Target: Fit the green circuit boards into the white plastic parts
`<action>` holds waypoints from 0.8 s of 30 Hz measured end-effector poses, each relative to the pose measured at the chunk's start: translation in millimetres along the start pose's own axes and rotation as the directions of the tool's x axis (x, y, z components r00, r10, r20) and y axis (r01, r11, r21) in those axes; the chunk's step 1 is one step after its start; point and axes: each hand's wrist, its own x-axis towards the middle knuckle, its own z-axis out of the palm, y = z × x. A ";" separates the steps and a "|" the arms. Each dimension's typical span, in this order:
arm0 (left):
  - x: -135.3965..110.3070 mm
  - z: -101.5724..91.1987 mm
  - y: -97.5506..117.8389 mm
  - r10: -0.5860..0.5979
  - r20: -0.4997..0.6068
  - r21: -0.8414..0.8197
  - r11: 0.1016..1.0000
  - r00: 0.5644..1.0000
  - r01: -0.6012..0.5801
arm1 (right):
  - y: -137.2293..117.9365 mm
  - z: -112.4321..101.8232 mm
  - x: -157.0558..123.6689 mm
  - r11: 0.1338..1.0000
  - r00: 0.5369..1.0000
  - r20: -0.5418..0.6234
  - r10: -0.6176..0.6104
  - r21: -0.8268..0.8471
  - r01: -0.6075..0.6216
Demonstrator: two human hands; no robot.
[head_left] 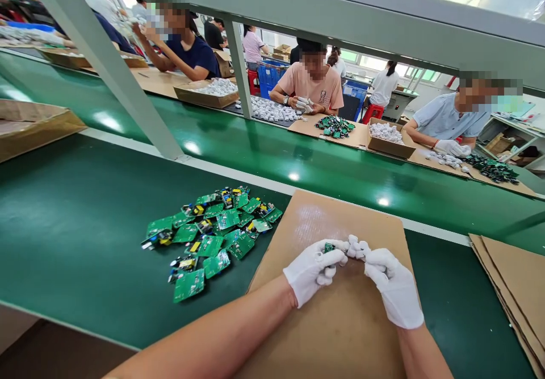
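My left hand (pixel 317 268), in a white glove, is closed around a small green circuit board (pixel 329 248); only a bit of the board shows between the fingers. My right hand (pixel 394 285), gloved too, has its thumb and fingers pinched together. Whatever it grips is hidden. Between the two hands is a small cluster of white plastic pieces (pixel 356 246), close to the fingertips of both. Beneath them lies a flat cardboard sheet (pixel 336 322). To the left, a loose heap of green circuit boards (pixel 210 245) with yellow, black and blue components rests on the green bench.
A grey metal frame (pixel 123 66) crosses above the green bench (pixel 85 214). Folded cardboard (pixel 517 288) lies right, an open carton (pixel 38 126) left. Across the bench, several people work beside boxes of white pieces (pixel 385 133) and another board heap (pixel 335 126).
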 end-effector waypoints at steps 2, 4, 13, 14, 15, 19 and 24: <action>0.2 0.2 -0.3 0.001 0.023 0.023 1.000 1.000 -0.001 | 0.3 1.0 -1.9 0.994 0.995 0.021 0.098 0.054 -0.099; 0.1 1.1 -0.5 0.014 0.013 -0.004 1.000 1.000 -0.014 | 1.5 1.7 -4.3 0.977 0.980 0.056 0.190 0.088 -0.194; -5.6 1.7 7.5 0.148 0.102 0.146 0.976 0.984 -0.162 | -4.1 3.8 -2.9 0.999 0.999 0.010 -0.045 0.001 0.045; -6.3 1.6 7.9 0.145 0.123 0.165 0.973 0.982 -0.164 | -3.2 3.6 -3.6 1.000 1.000 0.006 0.012 0.020 -0.012; -6.7 1.7 7.7 0.134 0.139 0.168 0.973 0.981 -0.157 | -2.0 3.3 -4.7 0.996 0.996 -0.001 0.085 0.039 -0.084; -5.9 3.6 3.4 0.045 0.173 -0.031 0.999 0.984 -0.041 | -1.2 2.9 -7.9 0.987 0.985 -0.056 0.162 0.026 -0.161; -1.3 1.1 -2.8 -0.116 0.116 -0.151 0.980 0.986 0.133 | -9.5 7.1 -9.4 0.996 0.994 0.098 0.052 0.065 -0.058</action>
